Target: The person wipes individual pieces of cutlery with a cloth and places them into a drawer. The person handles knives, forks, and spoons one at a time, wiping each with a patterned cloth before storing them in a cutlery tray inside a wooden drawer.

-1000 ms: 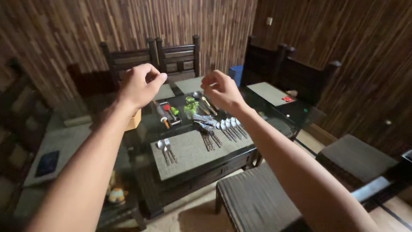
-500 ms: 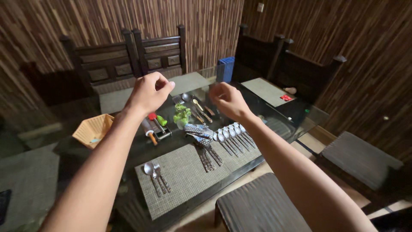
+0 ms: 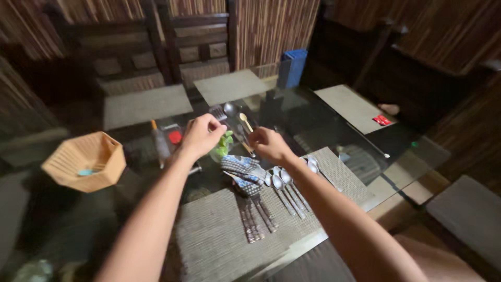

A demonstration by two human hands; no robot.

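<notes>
The left hand (image 3: 202,134) is curled into a loose fist above the glass table (image 3: 292,120), fingers folded in; whether anything is pinched inside cannot be told. The right hand (image 3: 267,144) hovers just beside it, also closed with fingers bent inward, and nothing can be made out in its grip.

Between and just under the two hands sits a small green thing (image 3: 225,144), partly hidden by the left hand, so its shape stays unclear. Directly below the hands, on the near woven placemat (image 3: 219,235), lies a bundle with blue patterned handles (image 3: 241,171), its dark blades or tines running toward the near edge; the pieces overlap too closely to count. Just right of it, a row of silver spoons (image 3: 279,183) lies side by side, about four or five, the last ones cut off by the right forearm.

Beyond the hands lie a fork (image 3: 218,112), a large spoon (image 3: 230,108) and a pale gold spoon (image 3: 244,121). Left of the left hand lies a red-and-dark tool (image 3: 172,137), blurred. Farther left stands one orange woven basket (image 3: 83,159) with something blue inside.

Four placemats are visible in all. A blue box (image 3: 292,67) stands at the far edge, a small red packet (image 3: 382,120) lies on the right mat, and dark wooden chairs (image 3: 182,47) line the far side.
</notes>
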